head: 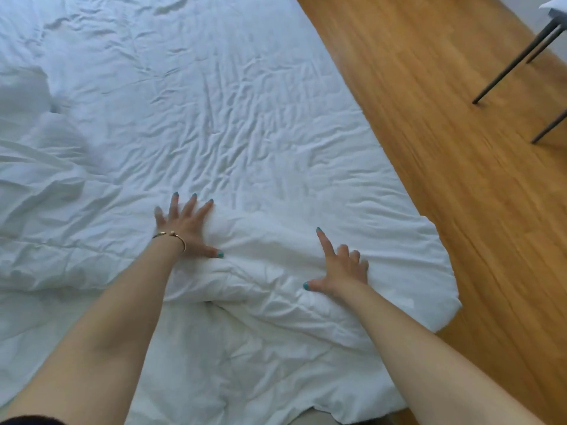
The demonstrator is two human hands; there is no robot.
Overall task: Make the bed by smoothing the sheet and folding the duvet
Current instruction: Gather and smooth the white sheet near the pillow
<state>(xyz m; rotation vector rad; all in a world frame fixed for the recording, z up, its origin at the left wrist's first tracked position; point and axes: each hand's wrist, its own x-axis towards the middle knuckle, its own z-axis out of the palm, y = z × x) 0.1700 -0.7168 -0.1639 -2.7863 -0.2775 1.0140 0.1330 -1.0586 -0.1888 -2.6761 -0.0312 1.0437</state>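
Observation:
A white, creased duvet [233, 124] covers most of the bed and fills the left and middle of the view. My left hand [184, 228], with a gold bangle on the wrist, lies flat on it with fingers spread, pressing just behind a raised fold. My right hand [340, 265] rests on the duvet near its right edge, index finger and thumb stretched out, the other fingers bent at the knuckles with nothing held in them. A thick ridge of duvet runs between the two hands. The sheet underneath is hidden.
A wooden floor [445, 133] runs along the bed's right side. Dark metal legs of a chair or table [518, 56] stand at the top right. The duvet bunches into a mound at the far left [27, 96].

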